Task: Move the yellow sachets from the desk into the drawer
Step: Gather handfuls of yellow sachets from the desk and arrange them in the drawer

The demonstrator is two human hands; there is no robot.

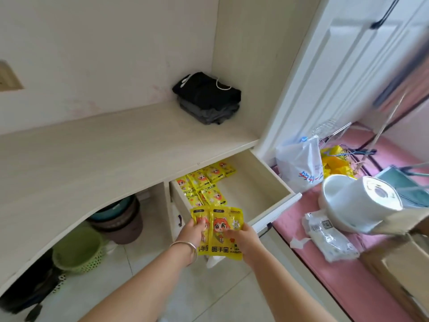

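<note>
Two yellow sachets point(220, 231) with a red-haired cartoon figure are held side by side just in front of the open drawer point(260, 189). My left hand point(191, 231), a silver bangle on its wrist, grips the left sachet. My right hand point(243, 238) grips the right sachet at its edge. Several more yellow sachets point(204, 182) lie in the drawer's left and back part; its right part is bare. The pale wooden desk point(104, 154) above the drawer has no sachets on it.
A stack of folded dark clothes point(207, 98) sits in the desk's back right corner. Under the desk stand brown buckets point(123, 219) and a green basket point(79, 249). To the right, a pink bed point(325, 270) holds a paper roll point(371, 201), a white bowl and bags.
</note>
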